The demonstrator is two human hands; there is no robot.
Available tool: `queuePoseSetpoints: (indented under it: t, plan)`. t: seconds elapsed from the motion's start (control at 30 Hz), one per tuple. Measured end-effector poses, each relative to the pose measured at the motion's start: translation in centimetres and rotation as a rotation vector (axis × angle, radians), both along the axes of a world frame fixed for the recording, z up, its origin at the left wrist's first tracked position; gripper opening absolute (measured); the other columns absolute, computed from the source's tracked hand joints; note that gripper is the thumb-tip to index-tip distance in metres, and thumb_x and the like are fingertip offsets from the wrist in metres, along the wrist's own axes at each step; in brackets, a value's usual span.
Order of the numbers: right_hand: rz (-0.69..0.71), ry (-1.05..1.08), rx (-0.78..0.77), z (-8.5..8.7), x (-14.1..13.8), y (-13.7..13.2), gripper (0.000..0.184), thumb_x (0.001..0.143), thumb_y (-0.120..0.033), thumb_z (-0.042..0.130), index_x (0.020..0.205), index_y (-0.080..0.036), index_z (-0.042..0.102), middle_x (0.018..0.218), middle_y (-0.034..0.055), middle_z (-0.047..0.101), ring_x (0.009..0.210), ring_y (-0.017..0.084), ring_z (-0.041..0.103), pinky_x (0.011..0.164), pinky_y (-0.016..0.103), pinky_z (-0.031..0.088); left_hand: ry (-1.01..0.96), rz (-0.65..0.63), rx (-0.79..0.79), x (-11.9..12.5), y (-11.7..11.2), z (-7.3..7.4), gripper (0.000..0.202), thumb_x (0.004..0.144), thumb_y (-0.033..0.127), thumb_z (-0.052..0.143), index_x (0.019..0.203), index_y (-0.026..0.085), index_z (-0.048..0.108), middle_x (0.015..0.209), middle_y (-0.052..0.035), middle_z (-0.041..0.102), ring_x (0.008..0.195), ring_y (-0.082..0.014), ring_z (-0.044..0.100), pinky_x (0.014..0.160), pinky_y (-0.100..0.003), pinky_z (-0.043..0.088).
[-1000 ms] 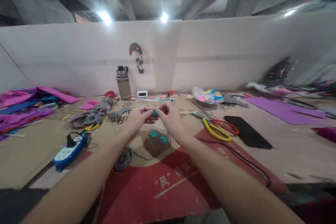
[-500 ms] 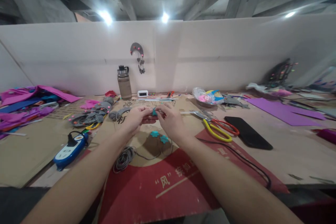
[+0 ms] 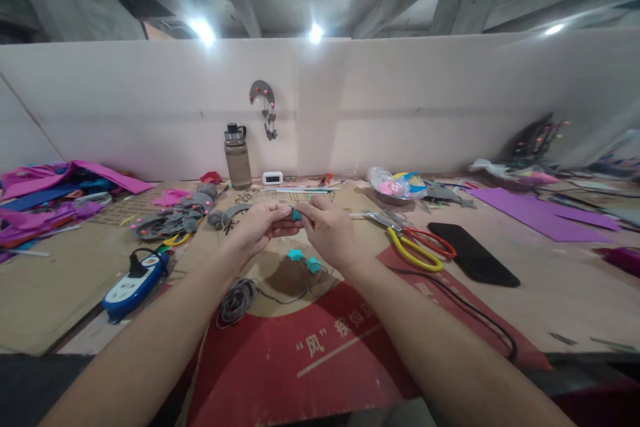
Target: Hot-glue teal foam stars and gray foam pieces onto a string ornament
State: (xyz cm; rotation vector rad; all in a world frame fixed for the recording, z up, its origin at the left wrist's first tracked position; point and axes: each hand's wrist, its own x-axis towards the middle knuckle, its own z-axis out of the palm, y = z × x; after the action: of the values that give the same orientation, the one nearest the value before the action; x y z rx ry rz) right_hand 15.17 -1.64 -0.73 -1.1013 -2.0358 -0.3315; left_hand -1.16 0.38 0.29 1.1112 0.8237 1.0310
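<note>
Between the fingertips of both hands is a small teal felt piece, mostly covered by the fingers. My left hand pinches it from the left, and my right hand closes on it from the right. Just below them, two teal flower-shaped felt pieces, one on the left and one on the right, lie on the cardboard. A coil of grey cord rests at the lower left, and a strand runs from it toward the flowers.
Scissors with red and yellow handles lie right of my hands, beside a black phone. A blue-edged power strip sits left. Behind stand a water bottle and a bowl of bagged bits. Purple felt lies far right.
Both hands stay together at the teal piece. My right hand has turned slightly, its knuckles rising and shifting a little to the right.
</note>
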Motion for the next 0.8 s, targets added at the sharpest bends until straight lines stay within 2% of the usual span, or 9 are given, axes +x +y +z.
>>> queuePoseSetpoints:
  t: [0.13,0.33,0.53,0.8]
  plan:
    - [0.011,-0.010,0.008,0.17,0.09,0.05,0.020,0.084,-0.018,0.046,0.090,-0.023,0.064,0.085,0.0043,0.059,0.072,0.015,0.052,0.057,0.025,0.033,0.010,0.011,-0.014,0.04,-0.10,0.11,0.011,0.077,0.015,0.059,0.067,0.010,0.060,0.070,-0.0107,0.069,0.067,-0.0171,0.067,0.066,-0.029,0.054]
    - [0.158,0.336,-0.123,-0.12,-0.59,0.45,0.012,0.081,-0.021,0.051,0.086,-0.019,0.061,0.080,0.0025,0.060,0.071,0.013,0.052,0.065,0.024,0.038,0.040,0.006,0.025,0.13,-0.12,0.01,0.010,0.075,0.018,0.063,0.069,0.009,0.062,0.068,-0.0091,0.068,0.062,-0.0150,0.065,0.068,-0.029,0.053]
    - [0.087,0.509,-0.261,0.11,-0.84,0.73,0.011,0.076,-0.028,0.055,0.074,-0.019,0.062,0.059,-0.0024,0.050,0.056,0.011,0.045,0.055,0.023,0.033,0.083,-0.001,0.093,0.37,-0.14,-0.38,0.015,0.071,0.024,0.068,0.074,0.010,0.063,0.073,-0.0096,0.069,0.067,-0.0168,0.066,0.070,-0.031,0.053]
    - [0.039,0.561,-0.282,0.06,-0.86,0.81,0.015,0.074,-0.032,0.053,0.071,-0.018,0.059,0.057,-0.0023,0.049,0.056,0.012,0.045,0.054,0.024,0.032,0.099,0.010,0.139,0.45,-0.13,-0.43,0.022,0.067,0.028,0.072,0.075,0.009,0.065,0.074,-0.0095,0.069,0.068,-0.0173,0.066,0.072,-0.033,0.053]
